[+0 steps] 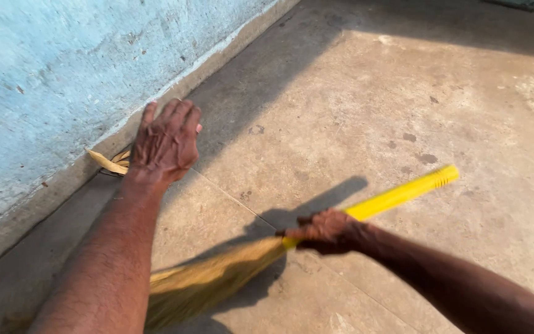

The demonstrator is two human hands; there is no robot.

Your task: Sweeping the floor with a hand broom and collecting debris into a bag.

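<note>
1. Your right hand (327, 232) is clenched around the broom (292, 244), fingers wrapped over the spot where the yellow plastic handle (403, 195) meets the straw bristles (208, 281). The knuckles face the camera.
2. Your left hand (165, 142) is released: fingers straight and close together, back of the hand toward you, grasping nothing. It hangs above the floor near the base of the wall.
3. The broom lies at a slant across the lower middle of the view. The handle runs up and to the right from your right fist, ending in a ribbed tip; the bristles fan down and to the left, passing behind your left forearm, their edges blurred.
4. A dry yellow leaf (109, 162) rests on the floor against the wall's foot, just beside your left wrist as seen from here.
5. The concrete floor (366, 99) is grey, stained, and crossed by thin joint lines. Shadows of arm and broom fall on it beneath your right hand.
6. The blue painted wall (50, 68), worn and flaking, fills the upper left, with a pale skirting strip at its base.
</note>
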